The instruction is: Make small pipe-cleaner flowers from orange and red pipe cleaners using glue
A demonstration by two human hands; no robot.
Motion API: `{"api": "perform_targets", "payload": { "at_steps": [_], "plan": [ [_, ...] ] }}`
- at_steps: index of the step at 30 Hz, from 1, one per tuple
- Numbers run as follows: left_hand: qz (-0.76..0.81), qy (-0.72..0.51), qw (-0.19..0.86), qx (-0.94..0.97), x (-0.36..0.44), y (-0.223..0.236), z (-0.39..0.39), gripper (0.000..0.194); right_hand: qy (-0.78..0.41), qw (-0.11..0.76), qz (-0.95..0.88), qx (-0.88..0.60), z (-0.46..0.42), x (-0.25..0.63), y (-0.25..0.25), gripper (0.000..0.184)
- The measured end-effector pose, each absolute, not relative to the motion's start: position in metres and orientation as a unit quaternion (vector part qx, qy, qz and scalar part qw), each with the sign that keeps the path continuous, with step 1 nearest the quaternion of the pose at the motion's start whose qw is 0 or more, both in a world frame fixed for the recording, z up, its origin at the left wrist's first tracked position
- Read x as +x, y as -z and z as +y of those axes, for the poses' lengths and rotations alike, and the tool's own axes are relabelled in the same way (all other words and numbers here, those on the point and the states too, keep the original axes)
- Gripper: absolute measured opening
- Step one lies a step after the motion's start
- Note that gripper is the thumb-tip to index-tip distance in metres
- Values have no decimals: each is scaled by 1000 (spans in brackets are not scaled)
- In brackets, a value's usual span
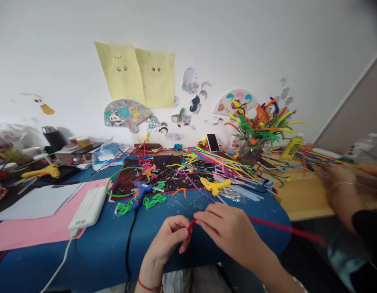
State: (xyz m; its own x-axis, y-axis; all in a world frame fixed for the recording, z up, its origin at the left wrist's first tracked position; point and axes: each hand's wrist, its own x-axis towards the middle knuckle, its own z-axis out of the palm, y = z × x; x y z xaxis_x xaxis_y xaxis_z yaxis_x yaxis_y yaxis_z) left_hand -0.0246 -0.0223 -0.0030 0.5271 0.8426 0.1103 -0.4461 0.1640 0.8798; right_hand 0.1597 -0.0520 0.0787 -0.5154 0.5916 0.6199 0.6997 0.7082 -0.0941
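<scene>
A red pipe cleaner [286,230] runs through both hands, its long free part trailing off to the right past my right hand. My left hand [172,236] pinches one end of it between thumb and fingers. Close beside, my right hand [228,228] grips the same pipe cleaner with thumb and fingertips, just above the left thumb. Both hands hover over the front edge of the blue table [109,236]. Beyond them lie a blue glue gun [142,193], a yellow glue gun [215,186] and green looped pipe cleaners [154,200].
Many loose pipe cleaners [213,162] cover the dark mat [176,183]. A vase of pipe-cleaner flowers [251,152] stands at the back right. On the left are a white power strip [89,206] and pink paper [32,236]. Another person's hand [341,179] works at the far right.
</scene>
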Motion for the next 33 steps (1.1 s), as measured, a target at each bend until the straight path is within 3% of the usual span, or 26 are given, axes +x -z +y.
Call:
{"api": "perform_targets", "payload": {
  "at_steps": [5,10,19,26,33],
  "plan": [
    [170,-480,738,442,-8,-8,-48,39,-21,485,-775,-406,-80,147,-60,16],
    [132,-497,768,383,-2,-11,-66,40,-70,562,-746,-351,-84,141,-46,19],
    [135,-431,800,395,-14,-8,-75,33,-97,549,-761,-332,-80,144,-46,17],
    [134,-529,762,348,-12,-11,-78,22,-114,566,-743,-339,-89,130,-43,15],
    [185,-632,695,287,4,-13,-85,28,-156,606,-688,-367,-96,113,-33,18]
  ]
}}
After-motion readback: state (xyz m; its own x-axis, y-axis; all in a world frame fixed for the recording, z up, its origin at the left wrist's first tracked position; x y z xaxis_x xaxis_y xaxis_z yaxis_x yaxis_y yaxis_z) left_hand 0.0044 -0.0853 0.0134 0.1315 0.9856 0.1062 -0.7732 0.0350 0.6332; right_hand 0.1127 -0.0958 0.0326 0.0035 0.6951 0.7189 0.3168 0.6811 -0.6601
